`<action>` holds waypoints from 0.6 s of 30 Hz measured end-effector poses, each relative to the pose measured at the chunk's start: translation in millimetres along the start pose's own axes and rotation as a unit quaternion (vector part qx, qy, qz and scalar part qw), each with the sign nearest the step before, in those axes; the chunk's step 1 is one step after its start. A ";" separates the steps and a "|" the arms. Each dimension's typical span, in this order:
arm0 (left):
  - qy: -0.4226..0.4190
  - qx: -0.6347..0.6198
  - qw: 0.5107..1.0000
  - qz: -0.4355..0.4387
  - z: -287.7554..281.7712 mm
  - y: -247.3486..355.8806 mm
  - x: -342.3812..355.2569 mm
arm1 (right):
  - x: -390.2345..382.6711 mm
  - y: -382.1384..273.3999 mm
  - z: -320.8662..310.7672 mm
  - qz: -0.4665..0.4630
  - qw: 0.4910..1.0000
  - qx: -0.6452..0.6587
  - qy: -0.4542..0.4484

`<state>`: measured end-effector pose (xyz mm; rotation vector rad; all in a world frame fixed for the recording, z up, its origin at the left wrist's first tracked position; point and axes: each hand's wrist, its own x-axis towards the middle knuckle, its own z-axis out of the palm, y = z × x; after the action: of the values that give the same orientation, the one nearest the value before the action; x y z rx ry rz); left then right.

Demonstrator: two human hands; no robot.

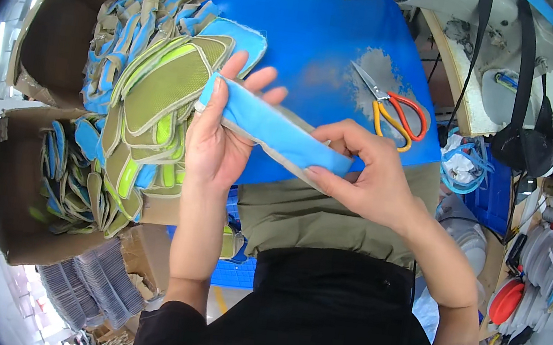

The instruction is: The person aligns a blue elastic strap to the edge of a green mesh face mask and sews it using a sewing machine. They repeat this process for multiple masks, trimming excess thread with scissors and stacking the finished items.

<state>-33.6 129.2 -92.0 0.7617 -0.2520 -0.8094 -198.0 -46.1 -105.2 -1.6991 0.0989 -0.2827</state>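
Workbench [323, 32], blue, spreads under my hands; stacked green-and-blue padded pieces [162, 88] crowd its left, scissors [396, 111] lie right. Blue padded strip [274, 134] hangs above bench edge between both hands. My left hand [214, 140] cups one end, my right hand [367, 174] pinches other. Risk, I judge: loose pinch, strip slips lapward.

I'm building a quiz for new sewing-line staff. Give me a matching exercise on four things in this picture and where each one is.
Things:
1. blue fabric strip
2. scissors
3. green and blue shoe pieces
4. cardboard box

Places:
A. lying on the blue board
B. at the lower left, holding more pieces
C. held between the left hand and right hand
D. stacked left of the hands

Pairs: 1-C, 2-A, 3-D, 4-B
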 end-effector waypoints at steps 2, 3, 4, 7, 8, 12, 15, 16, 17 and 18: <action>-0.004 -0.007 1.000 0.002 -2.6 -3.1 1.0 | -2.1 -1.1 -1.1 0.019 1.000 -0.001 0.009; -0.004 -0.007 1.000 0.007 -3.6 -4.0 0.9 | -3.3 -0.3 -0.5 0.025 1.000 -0.004 0.015; -0.004 -0.006 1.000 0.012 -4.7 -4.4 0.9 | -4.5 0.4 -0.2 0.032 0.999 -0.007 0.021; -0.029 -0.018 0.999 0.024 -8.3 -3.6 -0.6 | -5.8 -0.1 -3.4 0.051 0.998 -0.047 0.006; -0.040 -0.024 0.999 0.028 -9.7 -3.3 -1.6 | -6.5 -0.3 -2.4 0.048 0.998 -0.031 0.012; -0.055 -0.016 0.997 0.054 -14.7 -3.0 -3.6 | -7.0 -6.9 -0.6 0.038 0.999 0.017 0.034; -0.069 -0.026 0.995 0.065 -16.5 -1.4 -4.6 | -8.1 -2.0 3.7 -0.023 0.998 -0.004 0.052; -0.075 -0.028 0.994 0.068 -17.2 -1.0 -4.7 | -8.7 1.5 5.1 -0.053 0.997 -0.018 0.060; -0.081 -0.030 0.994 0.071 -17.3 -0.5 -5.0 | -8.7 4.2 5.1 -0.067 0.996 -0.031 0.055; -0.081 -0.032 0.994 0.073 -17.2 -0.6 -5.6 | -8.8 7.1 4.3 -0.080 0.994 -0.045 0.050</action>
<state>-29.5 141.9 -104.1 0.6106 -0.4206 -0.7379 -204.8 -41.1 -113.8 -1.7860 0.0503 -0.4903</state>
